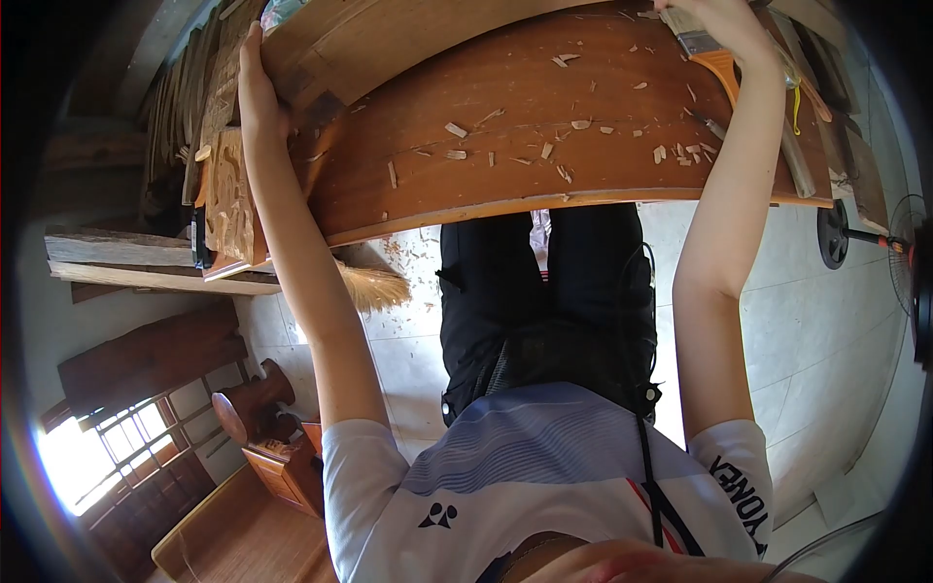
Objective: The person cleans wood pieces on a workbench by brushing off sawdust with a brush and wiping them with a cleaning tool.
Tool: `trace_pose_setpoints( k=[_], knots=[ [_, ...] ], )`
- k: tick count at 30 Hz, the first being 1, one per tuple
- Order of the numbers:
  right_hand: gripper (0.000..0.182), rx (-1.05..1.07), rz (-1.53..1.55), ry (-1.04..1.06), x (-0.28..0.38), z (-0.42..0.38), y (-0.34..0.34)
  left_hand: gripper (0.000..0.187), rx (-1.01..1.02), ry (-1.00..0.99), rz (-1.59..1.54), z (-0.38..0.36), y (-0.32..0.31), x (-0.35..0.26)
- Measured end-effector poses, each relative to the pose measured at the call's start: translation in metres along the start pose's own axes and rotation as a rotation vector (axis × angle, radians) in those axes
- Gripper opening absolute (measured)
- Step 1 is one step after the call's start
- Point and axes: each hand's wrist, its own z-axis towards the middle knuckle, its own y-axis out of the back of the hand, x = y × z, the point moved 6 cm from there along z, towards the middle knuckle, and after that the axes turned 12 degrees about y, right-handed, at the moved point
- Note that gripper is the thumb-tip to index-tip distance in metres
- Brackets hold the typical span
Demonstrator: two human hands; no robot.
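A long brown board lies across the far part of the wooden table. My left hand is at its left end, fingers stretched out along it. My right hand is at the top edge of the view, near the board's right end. Its fingertips are partly cut off, so what they hold cannot be made out. Just below that hand lies a flat brush with an orange handle. Wood chips are scattered on the tabletop.
A carved wood block sits at the table's left end. A chisel-like tool lies at the right. Below the left end are a straw broom and shavings on the tiled floor. A fan stands at the right.
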Motion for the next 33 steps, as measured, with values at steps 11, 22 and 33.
trace_pose_setpoints(
  k=[11, 22, 33],
  knots=[
    [0.026, -0.145, 0.146, 0.045, -0.006, -0.002, 0.01, 0.072, -0.015, -0.003, 0.007, -0.013, -0.007, -0.005],
    [0.024, -0.324, 0.076, -0.162, 0.003, -0.021, 0.019, 0.077, 0.025, -0.015, 0.008, -0.003, -0.003, -0.003],
    [0.021, -0.367, 0.147, -0.196, -0.007, -0.025, 0.025, 0.069, 0.002, -0.004, -0.003, -0.001, -0.002, -0.001]
  ],
)
